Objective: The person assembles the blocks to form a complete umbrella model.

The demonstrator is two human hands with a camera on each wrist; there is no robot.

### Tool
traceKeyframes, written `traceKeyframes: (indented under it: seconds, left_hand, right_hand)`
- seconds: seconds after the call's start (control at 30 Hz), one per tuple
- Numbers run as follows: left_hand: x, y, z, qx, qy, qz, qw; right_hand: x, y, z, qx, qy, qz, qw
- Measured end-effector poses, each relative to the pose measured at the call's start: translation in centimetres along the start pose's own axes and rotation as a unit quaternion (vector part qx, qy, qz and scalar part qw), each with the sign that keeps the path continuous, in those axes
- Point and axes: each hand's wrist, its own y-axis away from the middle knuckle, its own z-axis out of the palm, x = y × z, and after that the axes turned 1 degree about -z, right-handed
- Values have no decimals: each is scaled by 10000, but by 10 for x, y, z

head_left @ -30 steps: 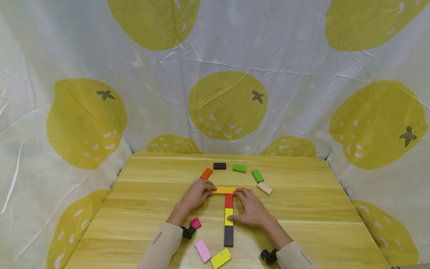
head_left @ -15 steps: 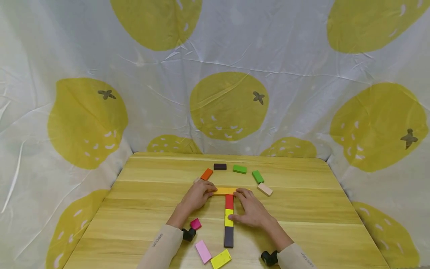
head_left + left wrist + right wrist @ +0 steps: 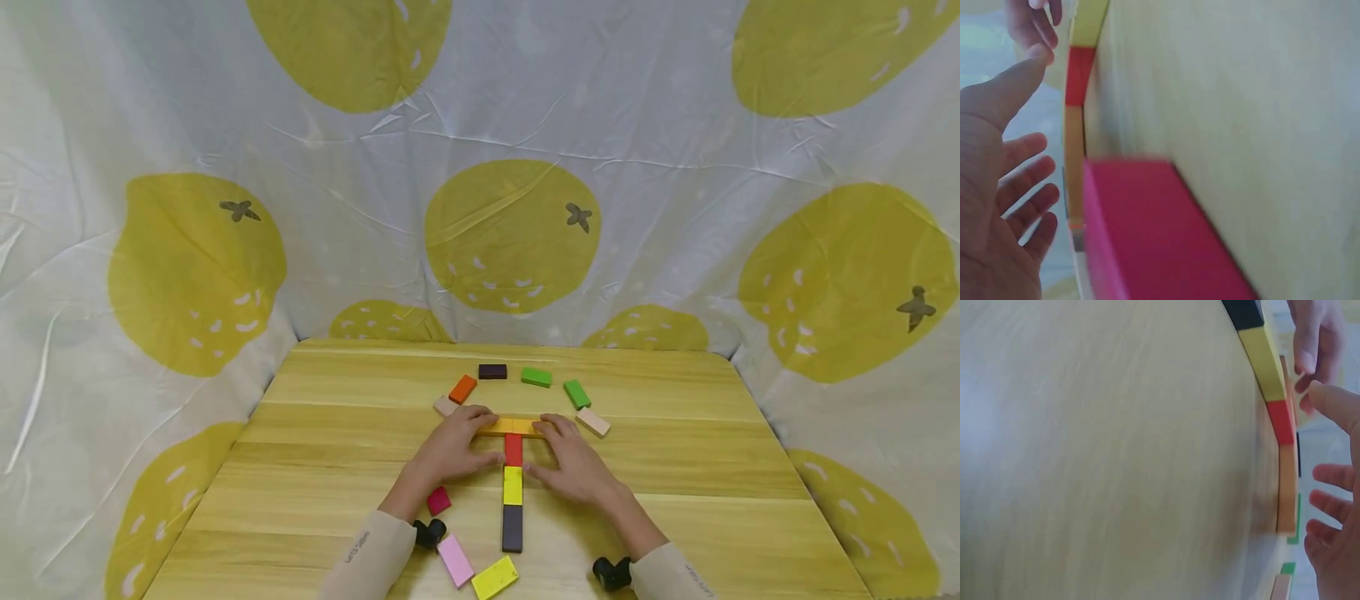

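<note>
Left hand [image 3: 450, 450]: we rest straight, relaxed fingers by the left end of the orange bar [image 3: 512, 427].
Red block [image 3: 513, 449]: between our hands, touching the bar's near edge.
Right hand [image 3: 576, 467]: fingers spread flat; bare tabletop [image 3: 712, 467] lies rightward.

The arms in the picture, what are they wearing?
Both arms wear long beige sleeves: the left sleeve and right sleeve each carry small dark lettering near the cuff. A small black camera sits at each wrist, left and right. The hands are bare.
</note>
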Motion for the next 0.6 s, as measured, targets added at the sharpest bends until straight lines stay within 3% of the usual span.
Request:
traceKeyframes:
  seconds: [0.4,0.6]
  left_hand:
    - [16,4,5,-549,-584,136,9967]
    - [19,4,2,-567,-830,294,9945]
  right_hand:
    - [23,4,-22,344,-207,15,9992]
    - [36,8,-25,459,-196,87,9987]
